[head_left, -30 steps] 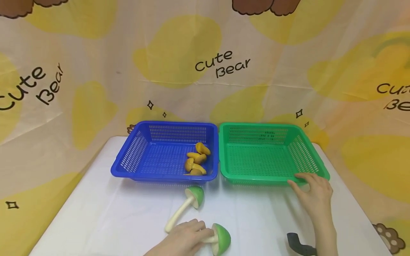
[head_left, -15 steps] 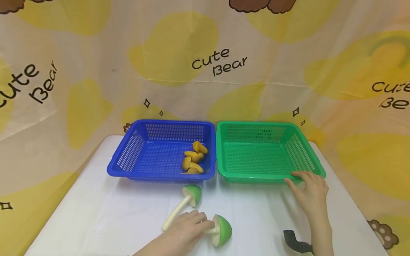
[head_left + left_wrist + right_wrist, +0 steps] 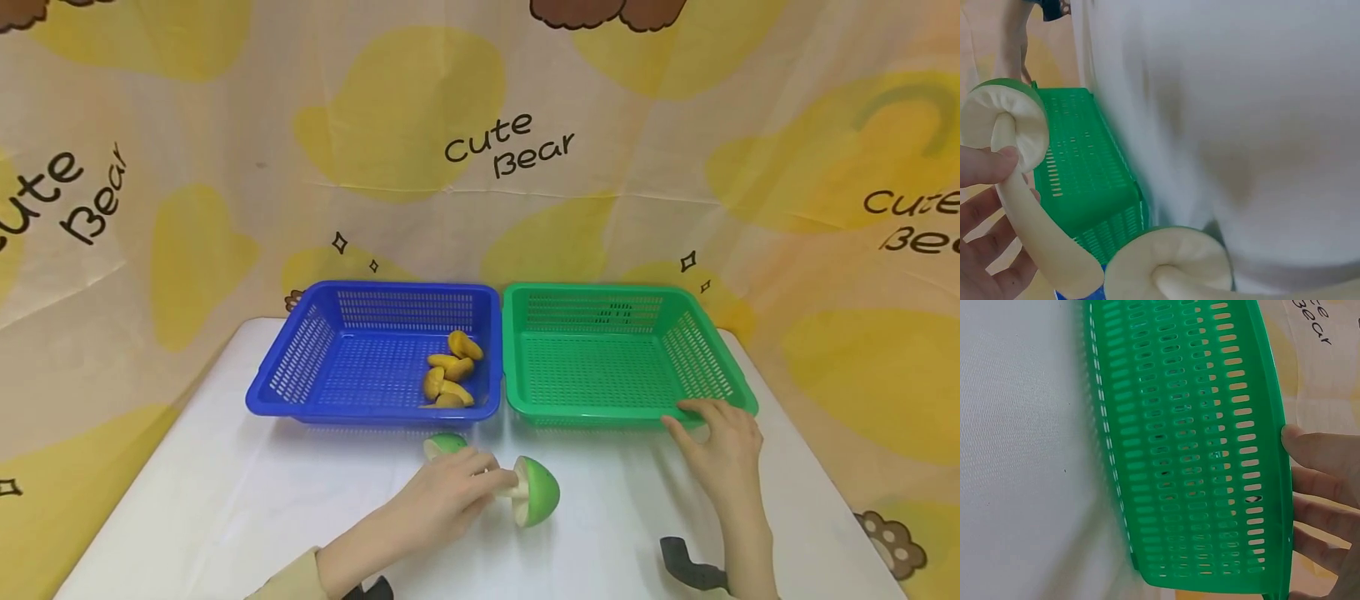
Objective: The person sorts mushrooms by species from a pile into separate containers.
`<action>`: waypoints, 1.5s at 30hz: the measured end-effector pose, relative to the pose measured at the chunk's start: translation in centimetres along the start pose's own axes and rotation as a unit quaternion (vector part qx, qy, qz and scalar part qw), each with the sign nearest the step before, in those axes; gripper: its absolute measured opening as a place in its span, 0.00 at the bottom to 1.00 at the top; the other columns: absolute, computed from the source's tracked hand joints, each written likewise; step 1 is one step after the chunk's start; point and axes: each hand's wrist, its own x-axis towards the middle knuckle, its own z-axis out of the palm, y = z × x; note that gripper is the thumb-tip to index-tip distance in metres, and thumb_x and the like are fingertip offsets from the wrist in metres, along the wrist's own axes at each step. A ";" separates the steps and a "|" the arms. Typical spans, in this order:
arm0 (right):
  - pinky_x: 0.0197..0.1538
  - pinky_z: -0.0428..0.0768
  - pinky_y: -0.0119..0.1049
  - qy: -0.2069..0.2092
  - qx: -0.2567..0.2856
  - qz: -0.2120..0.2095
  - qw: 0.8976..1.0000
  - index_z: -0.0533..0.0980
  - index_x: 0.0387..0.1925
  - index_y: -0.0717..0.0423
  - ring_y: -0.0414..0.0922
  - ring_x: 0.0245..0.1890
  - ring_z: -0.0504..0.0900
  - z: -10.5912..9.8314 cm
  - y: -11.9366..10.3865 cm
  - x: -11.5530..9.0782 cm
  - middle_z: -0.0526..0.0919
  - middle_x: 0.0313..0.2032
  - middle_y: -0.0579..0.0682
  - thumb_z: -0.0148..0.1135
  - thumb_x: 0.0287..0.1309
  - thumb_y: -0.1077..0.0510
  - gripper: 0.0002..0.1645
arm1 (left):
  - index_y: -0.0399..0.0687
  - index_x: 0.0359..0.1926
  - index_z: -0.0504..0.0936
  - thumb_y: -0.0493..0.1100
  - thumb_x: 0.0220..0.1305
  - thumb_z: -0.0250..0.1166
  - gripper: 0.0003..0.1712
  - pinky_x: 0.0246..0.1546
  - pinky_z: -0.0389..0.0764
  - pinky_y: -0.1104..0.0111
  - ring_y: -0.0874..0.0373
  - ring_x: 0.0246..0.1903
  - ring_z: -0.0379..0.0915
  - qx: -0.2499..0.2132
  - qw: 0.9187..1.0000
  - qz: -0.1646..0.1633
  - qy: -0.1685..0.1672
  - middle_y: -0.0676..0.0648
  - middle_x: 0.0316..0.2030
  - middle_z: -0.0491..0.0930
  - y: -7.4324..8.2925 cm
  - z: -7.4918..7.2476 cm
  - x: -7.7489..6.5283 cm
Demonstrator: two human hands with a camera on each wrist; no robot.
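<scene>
My left hand (image 3: 450, 496) pinches the pale stem of a green-capped toy mushroom (image 3: 542, 493) between thumb and fingers, over the white table. In the left wrist view its white underside faces the camera and the thick stem end (image 3: 1063, 262) hangs free. A second green-capped toy mushroom (image 3: 444, 445) lies in front of the blue basket, its stem hidden behind my left hand in the head view. At the front right corner of the green basket (image 3: 592, 414), my right hand (image 3: 723, 454) holds the rim, thumb at its edge (image 3: 1286, 462) and fingers reaching behind.
Several yellow-brown toy mushrooms (image 3: 450, 371) lie along the right side of the blue basket (image 3: 375, 411). Both baskets stand side by side at the table's back, before a patterned cloth (image 3: 405, 108). A dark curved piece (image 3: 686, 567) sits at my right wrist.
My left hand has moved forward and right, carrying the green-capped mushroom and passing over the second one's stem. My right hand stays at the green basket's rim. The head view has shifted slightly.
</scene>
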 end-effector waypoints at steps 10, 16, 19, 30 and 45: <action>0.60 0.56 0.68 0.010 0.002 -0.002 1.000 0.79 0.41 0.62 0.63 0.52 0.69 0.1 0.2 -0.1 0.80 0.44 0.64 0.72 0.49 0.59 0.18 | 0.59 0.49 0.78 0.38 0.53 0.70 0.22 0.36 0.74 0.79 0.65 0.33 0.71 -0.017 0.999 0.018 -0.023 0.59 0.35 0.78 -0.9 -0.5 3.2; 0.60 0.55 0.68 0.009 0.010 0.001 1.000 0.79 0.41 0.62 0.63 0.52 0.69 0.0 0.2 -0.2 0.80 0.44 0.63 0.72 0.49 0.59 0.17 | 0.59 0.49 0.79 0.38 0.55 0.69 0.20 0.36 0.74 0.79 0.65 0.36 0.73 -0.020 0.999 0.019 -0.039 0.59 0.36 0.78 -0.7 -0.8 5.3; 0.59 0.56 0.67 0.016 0.007 -0.003 1.000 0.79 0.41 0.62 0.63 0.51 0.70 -0.1 0.3 -0.2 0.81 0.43 0.63 0.72 0.48 0.60 0.17 | 0.59 0.49 0.79 0.38 0.56 0.69 0.19 0.34 0.73 0.79 0.65 0.35 0.72 -0.020 0.999 0.024 -0.041 0.59 0.37 0.79 -0.7 -0.8 6.6; 0.58 0.59 0.63 0.031 0.006 -0.013 0.999 0.80 0.39 0.62 0.62 0.49 0.71 -0.1 0.3 0.0 0.81 0.41 0.63 0.73 0.46 0.60 0.17 | 0.59 0.49 0.79 0.36 0.60 0.65 0.18 0.28 0.70 0.80 0.64 0.34 0.71 -0.054 0.996 0.025 -0.073 0.57 0.36 0.78 -1.7 -0.7 11.3; 0.59 0.57 0.66 0.021 0.010 -0.018 1.000 0.80 0.39 0.63 0.62 0.49 0.70 -0.1 0.3 0.0 0.81 0.41 0.63 0.72 0.47 0.62 0.16 | 0.57 0.52 0.77 0.34 0.62 0.62 0.18 0.26 0.70 0.76 0.60 0.34 0.71 -0.031 0.992 0.018 -0.119 0.54 0.36 0.77 -4.6 -0.3 16.5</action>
